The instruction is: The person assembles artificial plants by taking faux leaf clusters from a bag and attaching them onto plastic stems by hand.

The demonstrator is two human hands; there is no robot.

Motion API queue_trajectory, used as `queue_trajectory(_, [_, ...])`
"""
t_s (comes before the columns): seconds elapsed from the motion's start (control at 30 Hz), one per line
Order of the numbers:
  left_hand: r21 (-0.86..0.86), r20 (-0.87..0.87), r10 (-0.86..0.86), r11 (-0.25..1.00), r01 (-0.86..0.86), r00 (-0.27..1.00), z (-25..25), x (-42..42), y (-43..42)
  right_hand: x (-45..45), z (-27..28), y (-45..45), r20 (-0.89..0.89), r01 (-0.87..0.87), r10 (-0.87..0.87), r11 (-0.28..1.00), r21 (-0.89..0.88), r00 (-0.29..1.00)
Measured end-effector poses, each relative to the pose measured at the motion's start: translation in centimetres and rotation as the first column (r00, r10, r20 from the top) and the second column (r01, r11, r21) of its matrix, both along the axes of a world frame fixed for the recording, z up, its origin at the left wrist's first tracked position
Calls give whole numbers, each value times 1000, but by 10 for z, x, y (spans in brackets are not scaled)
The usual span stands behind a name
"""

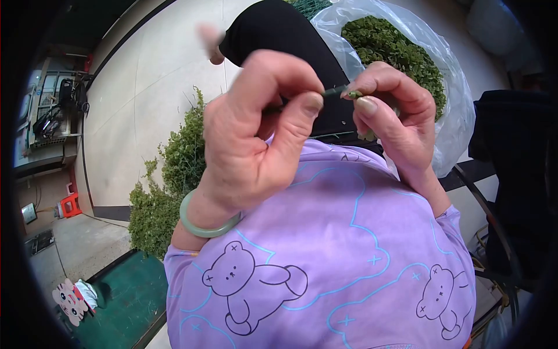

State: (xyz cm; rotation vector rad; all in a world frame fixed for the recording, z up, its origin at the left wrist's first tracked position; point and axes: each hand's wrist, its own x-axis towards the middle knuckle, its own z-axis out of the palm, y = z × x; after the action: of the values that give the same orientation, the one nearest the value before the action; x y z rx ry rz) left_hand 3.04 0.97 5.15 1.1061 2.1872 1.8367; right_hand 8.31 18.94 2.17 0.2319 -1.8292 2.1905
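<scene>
- My left hand [318,98] is closed in a pinch, thumb against forefinger, gripping a thin dark green strand [334,91]; its other fingers curl in behind.
- My right hand [356,100] is pinched too, thumb and forefinger holding a small green piece [354,94] where the strand reaches it. I cannot tell whether the two are joined.
- Both hands are up in front of the purple shirt [325,232], near each other but apart, with the strand bridging the gap. From my view they sit over the inner edge of the black trouser leg [279,35].
- Beyond the right hand I see a clear plastic bag [463,116] with its mouth open, holding a mass of small green leaves [395,52]. Some thin green strands [311,7] lie just beside its far left edge.
- On the left side, a leafy heap [154,218] stands behind the left wrist, near the upper edge of the green surface [125,302].
- A cartoon cutout [71,302] is at the left edge of that surface.
- A pale green bracelet [200,224] circles the left wrist.
- Farther off to the left I make out a red stool [71,205] on the floor [93,230].
- Something beside the knee is too blurred for me to name.
</scene>
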Motion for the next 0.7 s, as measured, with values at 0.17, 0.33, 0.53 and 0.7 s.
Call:
queue_trajectory(0.17, [-80, -268, 27, 996, -50, 963, 7, 5, -2, 0, 2, 3, -244, 85, -19, 961, 263, 970])
queue_trajectory(0.33, [-113, -372, 36, 990, -83, 928, 15, 8, -5, 2, 8, 4, -312, 160, -50, 928, 336, 949])
queue_trajectory(0.53, [-159, -406, 69, 977, -145, 911, 18, 14, -4, 3, 9, 5, -384, 239, -73, 882, 406, 921])
queue_trajectory(0.7, [-189, -476, 74, 965, -184, 876, 20, 13, -2, 3, 12, 4, -445, 312, -79, 819, 481, 892])
